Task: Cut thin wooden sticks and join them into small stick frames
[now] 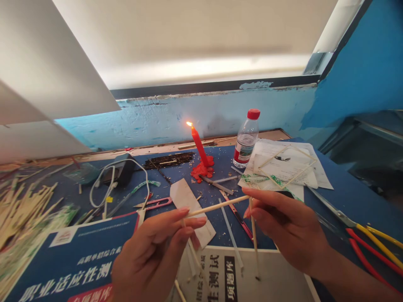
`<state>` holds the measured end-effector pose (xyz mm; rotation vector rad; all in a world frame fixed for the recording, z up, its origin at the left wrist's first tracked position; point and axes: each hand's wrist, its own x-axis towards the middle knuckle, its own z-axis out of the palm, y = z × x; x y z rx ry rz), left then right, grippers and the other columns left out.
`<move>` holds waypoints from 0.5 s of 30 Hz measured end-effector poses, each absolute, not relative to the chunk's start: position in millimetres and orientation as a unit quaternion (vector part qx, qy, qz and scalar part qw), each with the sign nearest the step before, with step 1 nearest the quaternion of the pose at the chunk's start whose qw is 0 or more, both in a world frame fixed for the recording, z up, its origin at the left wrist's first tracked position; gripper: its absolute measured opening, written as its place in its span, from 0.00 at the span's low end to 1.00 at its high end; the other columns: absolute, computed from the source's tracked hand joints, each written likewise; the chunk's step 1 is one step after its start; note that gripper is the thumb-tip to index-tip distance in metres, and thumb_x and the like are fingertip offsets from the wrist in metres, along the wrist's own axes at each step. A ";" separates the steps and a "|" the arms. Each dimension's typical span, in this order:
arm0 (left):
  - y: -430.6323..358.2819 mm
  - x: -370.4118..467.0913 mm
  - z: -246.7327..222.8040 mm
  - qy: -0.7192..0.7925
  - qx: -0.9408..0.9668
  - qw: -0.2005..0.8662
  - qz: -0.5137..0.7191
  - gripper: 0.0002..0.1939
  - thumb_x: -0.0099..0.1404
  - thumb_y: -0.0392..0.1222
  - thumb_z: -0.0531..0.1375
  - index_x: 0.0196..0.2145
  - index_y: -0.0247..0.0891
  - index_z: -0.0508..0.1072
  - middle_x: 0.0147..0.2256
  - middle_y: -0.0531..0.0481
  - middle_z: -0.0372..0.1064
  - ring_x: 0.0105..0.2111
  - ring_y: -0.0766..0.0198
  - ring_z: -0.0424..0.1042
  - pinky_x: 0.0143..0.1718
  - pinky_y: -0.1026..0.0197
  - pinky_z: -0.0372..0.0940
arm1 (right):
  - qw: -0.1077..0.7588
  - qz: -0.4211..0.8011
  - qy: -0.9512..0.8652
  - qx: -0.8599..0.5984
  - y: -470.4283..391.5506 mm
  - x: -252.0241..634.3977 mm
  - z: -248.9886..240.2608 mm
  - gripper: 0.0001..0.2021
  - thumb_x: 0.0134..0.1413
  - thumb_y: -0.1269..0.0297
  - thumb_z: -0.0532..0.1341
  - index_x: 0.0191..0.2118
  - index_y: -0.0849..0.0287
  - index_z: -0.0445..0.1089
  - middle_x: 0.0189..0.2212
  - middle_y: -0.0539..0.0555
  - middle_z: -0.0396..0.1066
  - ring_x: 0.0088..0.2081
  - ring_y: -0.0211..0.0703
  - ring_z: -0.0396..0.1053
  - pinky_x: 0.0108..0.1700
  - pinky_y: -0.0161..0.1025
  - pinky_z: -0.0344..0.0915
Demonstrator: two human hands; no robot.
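Observation:
Both of my hands hold a frame of thin wooden sticks (217, 206) above the desk. My left hand (151, 256) pinches the left end of its crosspiece between thumb and fingers, with another stick running down below. At the right corner, the thumb and fingers of my right hand (289, 228) close where the crosspiece meets a downward stick (255, 239), whose lower tip is dark. Beyond the hands, a lit red candle (200, 147) leans in a patch of melted red wax (201, 171). A pale flat piece (190, 209) lies just past my left fingers.
A water bottle (244, 144) stands near papers (321, 178) bearing a square stick frame. Yellow-and-red-handled shears (355, 226) lie right; a pink utility knife (239, 218) and pink snips (157, 203) lie centrally. Left are loose sticks (28, 214), a white cable (94, 184) and a blue book (78, 256).

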<state>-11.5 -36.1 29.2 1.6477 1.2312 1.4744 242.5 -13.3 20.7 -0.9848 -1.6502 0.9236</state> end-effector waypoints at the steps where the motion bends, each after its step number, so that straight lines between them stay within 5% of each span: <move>1: -36.5 -11.3 29.0 0.456 0.626 0.303 0.556 0.16 0.72 0.36 0.60 0.52 0.56 0.74 0.37 0.56 0.84 0.28 0.63 0.81 0.30 0.61 0.77 | 0.487 0.390 -0.668 -0.407 -13.6 242.0 22.0 0.21 0.69 0.69 0.62 0.61 0.38 0.71 0.35 0.48 0.76 0.26 0.32 0.69 0.27 0.28 0.68; 15: -31.1 -16.5 23.2 0.391 0.697 0.244 0.550 0.21 0.70 0.30 0.60 0.57 0.49 0.71 0.38 0.56 0.85 0.27 0.66 0.82 0.30 0.66 0.80 | 0.522 0.521 -0.535 -0.413 -18.4 235.1 31.1 0.08 0.66 0.60 0.66 0.48 0.44 0.80 0.23 0.46 0.70 0.22 0.29 0.65 0.23 0.24 0.62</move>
